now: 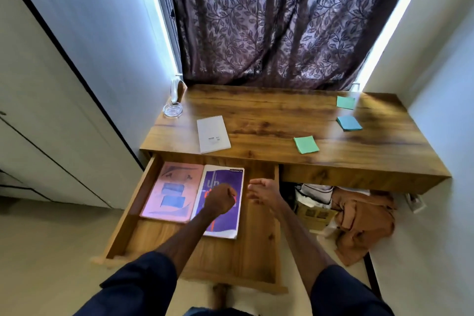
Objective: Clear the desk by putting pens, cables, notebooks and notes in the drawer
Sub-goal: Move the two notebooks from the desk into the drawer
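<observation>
**A:** We are looking down into the open drawer (133, 202), where two notebooks are lying flat. A pink notebook (170, 191) with blue patches is sitting at the left. A purple notebook (225, 223) is lying just beside it, their long edges touching.

**B:** On the table (269, 120) a white notepad (213, 134) is lying near the front edge, above the drawer. Toward the right we are seeing a green sticky pad (306, 144), a blue sticky pad (349, 122) and a far green pad (345, 102), well apart from each other.

**A:** What are we failing to make out?

**B:** Our left hand (221, 199) is hovering over the purple notebook, clenched in a fist with nothing showing in it. It is hiding the middle of the cover, so we are not reading the lettering. Our right hand (261, 191) is hanging over the drawer's right part, fingers loose, holding nothing.

**A:** Around us, a glass ashtray (173, 110) is sitting at the table's back left corner and a leaf-patterned curtain (269, 20) is hanging behind. A brown cloth (364, 215) is lying heaped under the table.
</observation>
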`<state>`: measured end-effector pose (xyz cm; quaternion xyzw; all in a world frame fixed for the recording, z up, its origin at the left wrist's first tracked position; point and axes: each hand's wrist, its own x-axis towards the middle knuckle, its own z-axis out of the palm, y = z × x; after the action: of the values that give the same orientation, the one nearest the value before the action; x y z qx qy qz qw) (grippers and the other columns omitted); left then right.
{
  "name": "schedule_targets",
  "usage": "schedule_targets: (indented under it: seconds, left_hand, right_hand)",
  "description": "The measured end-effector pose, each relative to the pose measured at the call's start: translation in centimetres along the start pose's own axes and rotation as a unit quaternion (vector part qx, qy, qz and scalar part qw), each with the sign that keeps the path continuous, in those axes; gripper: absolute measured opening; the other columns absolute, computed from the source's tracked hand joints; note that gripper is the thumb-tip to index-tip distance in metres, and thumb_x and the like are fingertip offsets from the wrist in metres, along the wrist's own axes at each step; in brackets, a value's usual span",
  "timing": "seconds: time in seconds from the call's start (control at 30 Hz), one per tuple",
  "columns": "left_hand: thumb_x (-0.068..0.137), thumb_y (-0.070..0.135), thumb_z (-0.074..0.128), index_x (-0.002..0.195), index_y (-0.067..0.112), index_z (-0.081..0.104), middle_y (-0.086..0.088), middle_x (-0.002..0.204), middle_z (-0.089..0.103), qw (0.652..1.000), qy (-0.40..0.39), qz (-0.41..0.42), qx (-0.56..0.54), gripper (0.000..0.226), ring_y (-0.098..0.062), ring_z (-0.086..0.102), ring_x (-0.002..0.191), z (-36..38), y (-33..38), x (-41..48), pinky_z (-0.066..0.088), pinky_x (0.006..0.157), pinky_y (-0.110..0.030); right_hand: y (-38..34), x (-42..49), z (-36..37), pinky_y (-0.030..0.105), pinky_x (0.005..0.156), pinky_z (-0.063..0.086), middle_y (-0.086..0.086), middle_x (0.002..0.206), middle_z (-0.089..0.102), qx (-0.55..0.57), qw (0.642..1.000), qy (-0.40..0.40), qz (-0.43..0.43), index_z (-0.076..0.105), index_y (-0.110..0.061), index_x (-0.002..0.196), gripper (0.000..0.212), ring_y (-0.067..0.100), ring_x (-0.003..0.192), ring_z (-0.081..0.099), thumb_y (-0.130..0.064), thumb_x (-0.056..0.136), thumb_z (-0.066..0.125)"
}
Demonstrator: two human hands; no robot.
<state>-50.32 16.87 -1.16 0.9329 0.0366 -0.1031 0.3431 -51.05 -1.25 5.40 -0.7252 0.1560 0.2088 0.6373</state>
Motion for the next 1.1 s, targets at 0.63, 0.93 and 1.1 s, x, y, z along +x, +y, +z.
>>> schedule_targets:
  seconds: [0.63,0.93,1.1]
  left_hand:
    - [0.075,0.01,0.072,0.142,0.003,0.04,-0.021,0.147,0.041,0.974,0.098,0.128,0.157,0.074,-0.038,0.042,0.134,-7.3,-3.1,16.7,0.046,0.104,-0.043]
    - [0.097,0.014,0.056,0.147,-0.004,0.031,-0.031,0.152,0.031,0.934,0.003,0.069,0.351,0.059,-0.042,0.037,0.139,-5.3,-8.6,20.8,0.045,0.106,-0.045]
    - [0.086,0.014,0.072,0.121,0.004,0.059,-0.025,0.125,0.06,0.914,-0.001,0.12,0.387,0.039,-0.037,0.063,0.107,-5.1,-9.4,19.4,0.055,0.087,-0.046]
  right_hand:
    - [-3.7,11.0,6.1,0.027,0.058,0.055,0.011,0.097,0.076,-0.036,0.996,0.051,0.059,0.069,-0.009,0.108,0.014,0.019,0.075,0.074,-0.012,0.095,0.066]
    - [-4.2,12.8,6.1,0.027,0.062,0.056,0.011,0.1,0.076,-0.024,0.998,0.039,0.04,0.069,-0.009,0.11,0.015,0.023,0.084,0.075,-0.014,0.097,0.064]
    - [-2.9,12.1,6.3,0.025,0.063,0.056,0.01,0.101,0.075,-0.019,0.997,0.04,0.06,0.068,-0.009,0.113,0.017,0.026,0.091,0.075,-0.015,0.098,0.062]
